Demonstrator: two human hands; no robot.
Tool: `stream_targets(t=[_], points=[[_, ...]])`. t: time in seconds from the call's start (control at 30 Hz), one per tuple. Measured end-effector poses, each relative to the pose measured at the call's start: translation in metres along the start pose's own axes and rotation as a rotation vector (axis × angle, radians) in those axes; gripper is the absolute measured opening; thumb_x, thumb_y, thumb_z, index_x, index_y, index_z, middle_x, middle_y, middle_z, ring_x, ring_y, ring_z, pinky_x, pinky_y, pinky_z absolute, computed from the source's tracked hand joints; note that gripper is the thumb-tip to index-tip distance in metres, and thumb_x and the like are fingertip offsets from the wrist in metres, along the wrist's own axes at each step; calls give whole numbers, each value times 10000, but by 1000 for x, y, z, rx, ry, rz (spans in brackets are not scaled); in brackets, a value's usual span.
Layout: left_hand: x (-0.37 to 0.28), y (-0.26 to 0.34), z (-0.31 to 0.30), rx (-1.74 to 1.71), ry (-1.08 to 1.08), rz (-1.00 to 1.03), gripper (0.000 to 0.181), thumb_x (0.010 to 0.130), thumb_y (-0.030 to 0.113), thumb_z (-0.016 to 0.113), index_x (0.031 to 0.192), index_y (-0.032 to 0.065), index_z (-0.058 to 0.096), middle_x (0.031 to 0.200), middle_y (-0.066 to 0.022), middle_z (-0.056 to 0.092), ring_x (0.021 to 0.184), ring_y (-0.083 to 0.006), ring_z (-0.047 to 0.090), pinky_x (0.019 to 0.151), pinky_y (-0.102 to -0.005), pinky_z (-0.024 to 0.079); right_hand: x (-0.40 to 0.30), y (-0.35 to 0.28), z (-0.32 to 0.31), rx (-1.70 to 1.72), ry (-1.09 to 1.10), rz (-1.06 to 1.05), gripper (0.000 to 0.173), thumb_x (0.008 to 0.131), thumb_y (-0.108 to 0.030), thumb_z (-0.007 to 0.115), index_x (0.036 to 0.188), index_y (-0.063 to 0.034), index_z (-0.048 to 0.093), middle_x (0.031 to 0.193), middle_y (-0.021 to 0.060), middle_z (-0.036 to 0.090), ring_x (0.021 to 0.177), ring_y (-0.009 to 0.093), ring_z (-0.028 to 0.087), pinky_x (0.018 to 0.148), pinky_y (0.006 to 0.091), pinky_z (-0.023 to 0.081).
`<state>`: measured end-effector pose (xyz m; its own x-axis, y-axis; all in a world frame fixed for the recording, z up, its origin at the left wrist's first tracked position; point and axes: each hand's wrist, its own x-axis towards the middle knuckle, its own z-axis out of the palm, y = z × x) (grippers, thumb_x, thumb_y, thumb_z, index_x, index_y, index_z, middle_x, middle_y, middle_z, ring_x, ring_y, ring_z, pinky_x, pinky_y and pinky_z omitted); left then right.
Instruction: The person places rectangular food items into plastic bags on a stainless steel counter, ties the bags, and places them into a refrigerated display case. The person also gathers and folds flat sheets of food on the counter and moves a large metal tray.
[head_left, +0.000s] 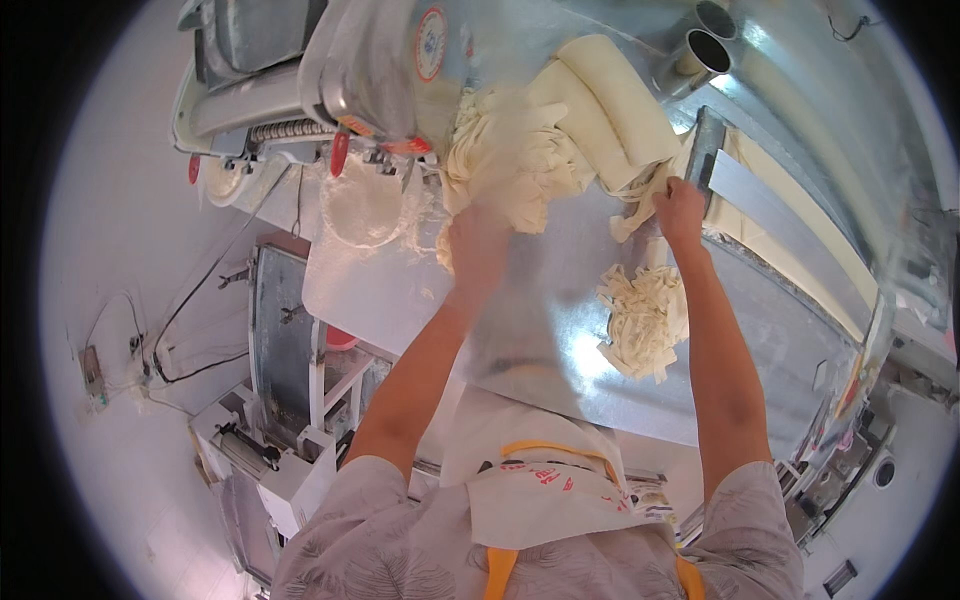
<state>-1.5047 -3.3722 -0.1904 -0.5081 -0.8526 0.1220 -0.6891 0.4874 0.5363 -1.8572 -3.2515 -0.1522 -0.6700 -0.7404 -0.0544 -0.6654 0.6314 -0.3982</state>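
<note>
My left hand (478, 244) rests against the near edge of a large heap of folded dough pieces (514, 157). A hazy smear across the view blurs it, and its fingers are hidden. My right hand (681, 210) has its fingers closed on a pale dough strip (643, 214), beside the end of a metal-framed machine (705, 146). Behind the strip lie thick rolls of dough sheet (619, 101). A smaller pile of cut dough strips (646, 322) sits left of my right forearm, on the metal table (540, 315).
A machine with a metal housing (367, 67) stands at the back left, near a patch of flour (364, 206). To the right, a long metal plate (787, 232) lies over a dough sheet (757, 169). Metal cylinders (709, 51) stand behind. Cables (217, 270) hang at the left.
</note>
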Motion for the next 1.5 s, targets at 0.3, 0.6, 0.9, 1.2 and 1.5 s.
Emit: stream_targets(t=[0.3,0.6,0.9,1.2,1.5], points=[[73,67,-46,-315,52,-64,708,849,245,840,1459,53,537,1411,-219,535,1322,-398,499,1103,-499,410,-77,24,-6,376,135,117,266,862,-104,738,1099,9,691,946,196,674,816,338,663,759,432,545],[123,64,-26,308,-149,172,1271,631,457,970,1668,191,285,1674,-271,253,1430,-510,363,1159,-636,325,-90,3,-14,390,142,131,359,935,-67,690,1283,-13,620,1079,164,657,981,322,637,883,432,524],[172,49,15,139,-26,51,1023,700,213,866,1608,184,396,1401,-258,562,1266,-482,524,1086,-533,439,-57,10,-13,325,297,40,277,924,-8,642,1200,-25,625,1027,163,628,987,372,595,894,472,490],[287,48,60,30,317,-49,813,761,117,796,1508,108,475,1246,-252,628,1182,-470,593,978,-548,489,-42,40,-17,232,291,8,316,877,-50,738,1169,-52,618,1087,164,609,1054,390,566,923,488,474],[208,78,24,-16,358,274,578,877,143,772,1371,-12,515,1254,-244,604,1235,-434,545,1061,-532,430,-47,48,2,179,417,19,336,855,-90,732,1159,-54,594,1089,168,591,1090,393,539,968,507,430]])
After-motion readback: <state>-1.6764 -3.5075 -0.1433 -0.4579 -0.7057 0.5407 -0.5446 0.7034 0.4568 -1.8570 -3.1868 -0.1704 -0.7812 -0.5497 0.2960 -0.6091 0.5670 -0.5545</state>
